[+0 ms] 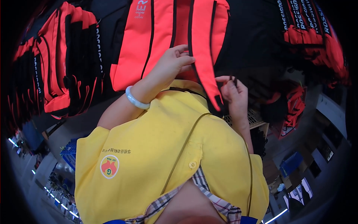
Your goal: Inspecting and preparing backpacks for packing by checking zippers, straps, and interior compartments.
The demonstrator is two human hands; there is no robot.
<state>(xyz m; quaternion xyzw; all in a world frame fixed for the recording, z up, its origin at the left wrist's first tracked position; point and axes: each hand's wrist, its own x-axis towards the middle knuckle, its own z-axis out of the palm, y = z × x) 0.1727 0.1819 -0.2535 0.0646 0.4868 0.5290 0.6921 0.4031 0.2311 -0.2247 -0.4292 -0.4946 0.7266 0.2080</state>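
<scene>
A bright red-orange backpack (162,37) with black trim lies in front of me. Its long red shoulder strap (202,48), edged in black, runs down toward my body and ends in a black piece. My left hand (175,61), with a pale bracelet (136,98) on the wrist, grips the strap's left edge, its fingertips meeting the fabric. Beside the strap's lower end, my right hand (235,91) is closed, fingers curled around a thin dark strip that looks like black webbing. Where that strip leads is hard to make out.
Stacked red and black backpacks (56,59) stand at the left. More red and black bags (313,44) lie in a pile at the far right on the black table (257,37). Below the table, to the right, are a crate (253,118) and a red bag (292,106).
</scene>
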